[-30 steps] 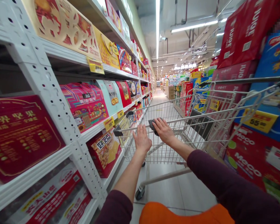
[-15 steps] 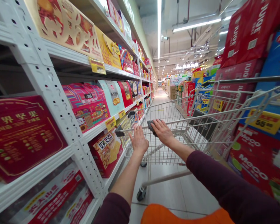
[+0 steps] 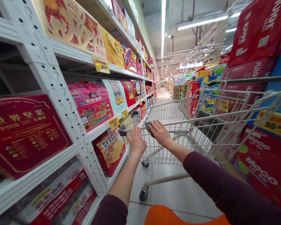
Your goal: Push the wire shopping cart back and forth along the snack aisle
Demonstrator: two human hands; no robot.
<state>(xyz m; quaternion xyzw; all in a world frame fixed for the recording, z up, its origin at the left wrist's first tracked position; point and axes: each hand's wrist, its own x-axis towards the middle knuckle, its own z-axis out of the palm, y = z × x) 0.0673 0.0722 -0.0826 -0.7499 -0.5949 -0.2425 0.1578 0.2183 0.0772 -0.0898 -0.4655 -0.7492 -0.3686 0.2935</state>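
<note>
A wire shopping cart (image 3: 192, 125) stands sideways in front of me. Over its near top rim, close to the dark corner piece (image 3: 123, 130) at the left end, lies my left hand (image 3: 137, 143), fingers stretched out and no object visible in it. Just to the right, my right hand (image 3: 161, 133) presses a dark grey cloth or sponge-like pad (image 3: 150, 128) against the same rim. The fingers are closed over the pad, hiding part of it. Both forearms reach in from below in dark purple sleeves.
White metal shelves (image 3: 61, 90) with boxed snacks line the left side. On the right rise stacks of red cartons (image 3: 250, 37). A cart caster (image 3: 143, 193) rests on the tiled floor (image 3: 170, 190). Something orange (image 3: 178, 215) shows at the bottom edge.
Both hands have slid a little left along the cart rim toward its corner, the pad moving with my right hand. The whole view has shifted slightly.
</note>
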